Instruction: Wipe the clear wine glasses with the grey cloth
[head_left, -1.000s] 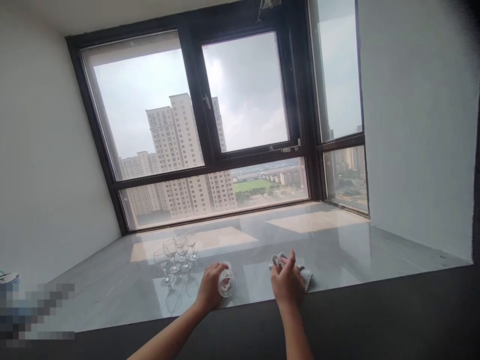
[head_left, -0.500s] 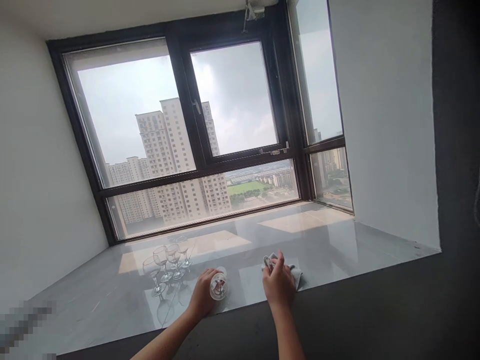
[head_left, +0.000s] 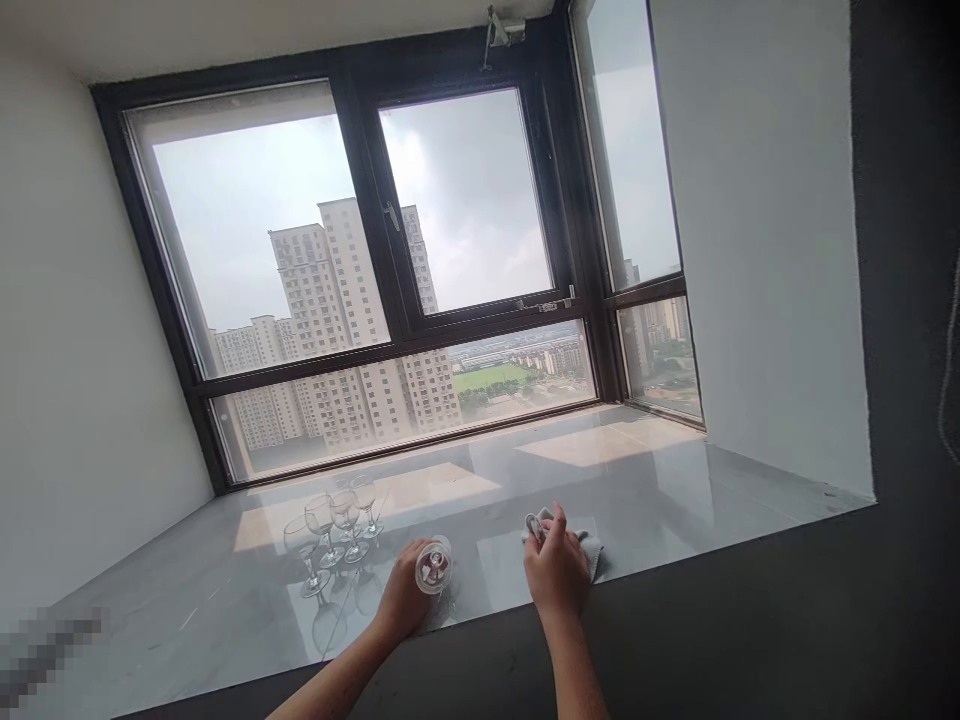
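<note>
Near the front edge of the grey window sill [head_left: 652,500], my left hand [head_left: 403,595] is closed around a clear wine glass [head_left: 434,568]. Its round rim faces me, and the hand and bowl hide most of the stem. To the right, my right hand [head_left: 556,572] is closed on a light grey cloth [head_left: 590,548], part of which hangs out beyond the fingers. Several more stemmed wine glasses, among them the nearest one [head_left: 311,580], stand upright in a cluster on the sill, left of my left hand.
A dark-framed window [head_left: 300,365] rises behind the sill, with a handle [head_left: 391,215] on its middle sash. White walls [head_left: 765,250] close in both sides. The sill's front edge drops to a dark face [head_left: 675,640] below my hands.
The wine glass in my left hand has shifted slightly up and left, its rim turned a little more toward me. My right hand and the cloth stay nearly in place.
</note>
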